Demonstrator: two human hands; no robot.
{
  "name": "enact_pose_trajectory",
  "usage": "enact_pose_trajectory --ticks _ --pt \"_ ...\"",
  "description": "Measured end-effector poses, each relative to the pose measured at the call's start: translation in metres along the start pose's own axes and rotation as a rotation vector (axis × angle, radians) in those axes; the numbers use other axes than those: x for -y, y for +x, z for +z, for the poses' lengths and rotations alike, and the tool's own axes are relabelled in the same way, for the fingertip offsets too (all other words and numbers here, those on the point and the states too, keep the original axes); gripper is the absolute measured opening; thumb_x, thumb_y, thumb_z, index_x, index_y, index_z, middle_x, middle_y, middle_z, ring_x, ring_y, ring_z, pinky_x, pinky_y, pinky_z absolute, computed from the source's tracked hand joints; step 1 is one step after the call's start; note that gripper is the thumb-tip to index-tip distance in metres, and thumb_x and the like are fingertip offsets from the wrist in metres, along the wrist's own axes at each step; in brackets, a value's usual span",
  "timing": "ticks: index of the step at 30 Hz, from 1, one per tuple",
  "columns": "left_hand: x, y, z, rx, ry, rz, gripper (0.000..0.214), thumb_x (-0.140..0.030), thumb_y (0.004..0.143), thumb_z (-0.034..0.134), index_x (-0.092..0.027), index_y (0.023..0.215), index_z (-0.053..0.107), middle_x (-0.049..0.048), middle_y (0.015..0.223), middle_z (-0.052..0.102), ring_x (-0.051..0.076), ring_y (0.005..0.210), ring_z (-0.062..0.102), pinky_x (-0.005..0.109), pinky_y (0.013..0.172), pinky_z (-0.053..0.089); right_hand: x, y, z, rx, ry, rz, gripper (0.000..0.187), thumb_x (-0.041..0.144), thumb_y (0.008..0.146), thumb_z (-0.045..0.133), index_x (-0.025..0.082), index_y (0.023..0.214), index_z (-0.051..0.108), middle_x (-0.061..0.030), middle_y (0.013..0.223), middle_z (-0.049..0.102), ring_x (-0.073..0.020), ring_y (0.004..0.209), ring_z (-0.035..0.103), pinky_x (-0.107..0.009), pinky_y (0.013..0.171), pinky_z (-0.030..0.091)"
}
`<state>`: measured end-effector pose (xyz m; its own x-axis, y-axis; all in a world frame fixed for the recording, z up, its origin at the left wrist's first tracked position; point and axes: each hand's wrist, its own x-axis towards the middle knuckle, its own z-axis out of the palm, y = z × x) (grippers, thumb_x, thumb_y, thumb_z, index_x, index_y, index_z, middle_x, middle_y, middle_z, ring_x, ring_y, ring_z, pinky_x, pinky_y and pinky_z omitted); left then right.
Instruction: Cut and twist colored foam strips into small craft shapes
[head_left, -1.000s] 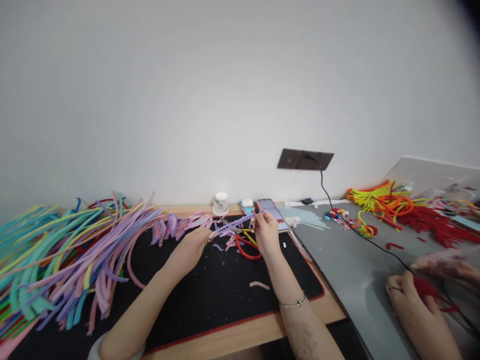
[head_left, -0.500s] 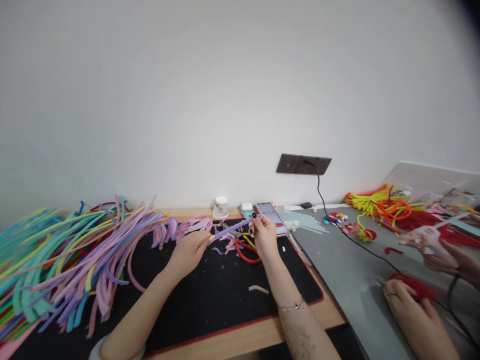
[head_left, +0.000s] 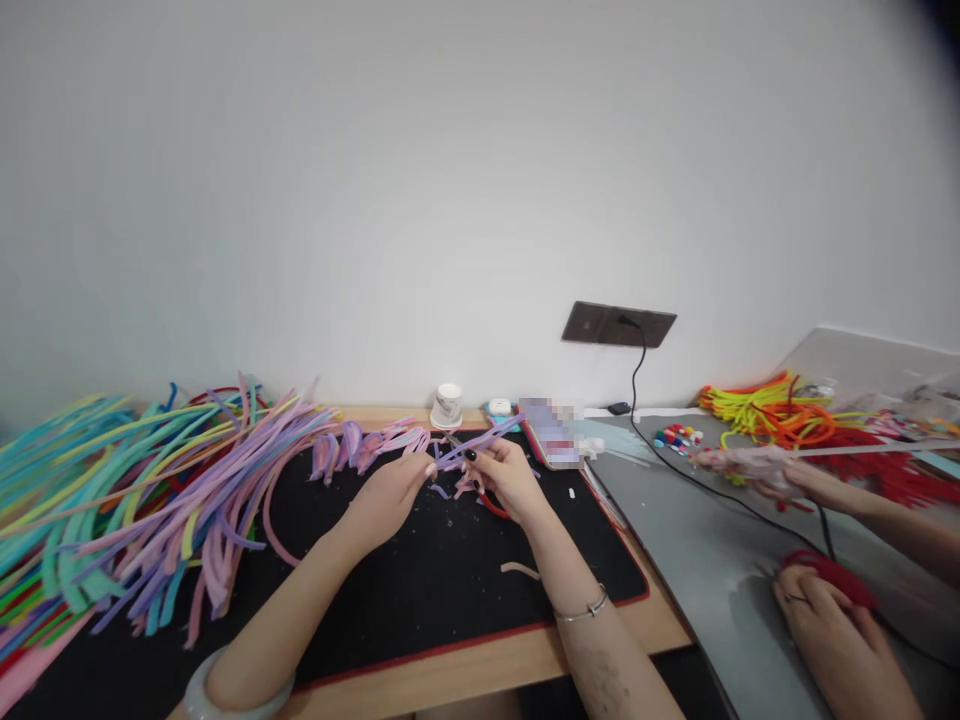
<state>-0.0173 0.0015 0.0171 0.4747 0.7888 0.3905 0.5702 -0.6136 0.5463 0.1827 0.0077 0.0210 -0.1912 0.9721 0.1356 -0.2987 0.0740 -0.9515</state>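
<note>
Over the black mat, my left hand (head_left: 386,498) pinches a purple pipe cleaner (head_left: 491,436) at its left end. My right hand (head_left: 507,478), with dark nails, has its thumb and fingers closed on the same pipe cleaner, close to the left fingertips. The strip's free part slants up to the right past my right hand. Scissors with red handles (head_left: 495,508) lie partly hidden behind my right hand. Short purple and pink pipe cleaner pieces (head_left: 440,491) are scattered under the hands.
Bundles of pastel pipe cleaners (head_left: 225,470) cover the left side. A paper cup (head_left: 448,406), an earbud case (head_left: 499,408) and a phone (head_left: 551,435) stand along the wall. At right, a co-worker's hands (head_left: 836,620) work by a black cable (head_left: 720,490) and red and yellow-orange pipe cleaners (head_left: 772,410).
My right hand has slid left along the purple pipe cleaner toward my left hand, and more of the strip now sticks out to the right. The co-worker's far hand has moved left.
</note>
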Motion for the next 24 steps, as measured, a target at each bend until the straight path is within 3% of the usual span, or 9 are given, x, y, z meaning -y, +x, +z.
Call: enact_pose_trajectory --ticks 8,14,18,24 --pt "-0.002 0.003 -0.001 -0.09 0.042 -0.068 0.029 -0.027 0.095 0.028 -0.02 0.078 0.05 0.0034 0.077 0.059 0.018 0.072 0.054 0.029 0.067 0.04 -0.006 -0.002 0.007 0.015 -0.16 -0.006 0.015 0.023 0.066 0.069 0.014 0.077 0.064 -0.0014 0.06 0.065 -0.0094 0.043 0.054 -0.021 0.044 0.042" --pt "-0.001 0.003 -0.002 -0.194 0.112 -0.122 0.029 -0.026 0.093 0.031 -0.02 0.071 0.049 0.0016 0.065 0.056 0.017 0.062 0.053 0.028 0.062 0.038 -0.004 -0.012 0.02 0.003 -0.439 -0.151 0.007 0.016 0.071 0.062 0.015 0.074 0.067 0.0014 0.058 0.059 -0.0092 0.048 0.052 -0.021 0.047 0.041" --pt "0.0 0.002 -0.003 -0.118 0.177 -0.121 0.03 -0.025 0.093 0.031 -0.02 0.07 0.049 0.002 0.066 0.057 0.017 0.061 0.053 0.028 0.059 0.036 -0.006 -0.014 0.02 -0.012 -0.503 -0.243 0.012 0.016 0.076 0.059 0.018 0.079 0.07 0.0002 0.063 0.06 -0.0108 0.052 0.054 -0.023 0.05 0.043" --pt "-0.002 -0.001 -0.001 0.048 0.304 0.026 0.027 -0.017 0.091 0.031 -0.02 0.08 0.056 0.0047 0.077 0.062 0.02 0.075 0.059 0.029 0.067 0.041 -0.008 -0.012 0.015 -0.033 -0.511 -0.291 0.011 0.018 0.078 0.057 0.019 0.078 0.069 -0.0026 0.072 0.063 -0.0137 0.059 0.058 -0.025 0.053 0.049"
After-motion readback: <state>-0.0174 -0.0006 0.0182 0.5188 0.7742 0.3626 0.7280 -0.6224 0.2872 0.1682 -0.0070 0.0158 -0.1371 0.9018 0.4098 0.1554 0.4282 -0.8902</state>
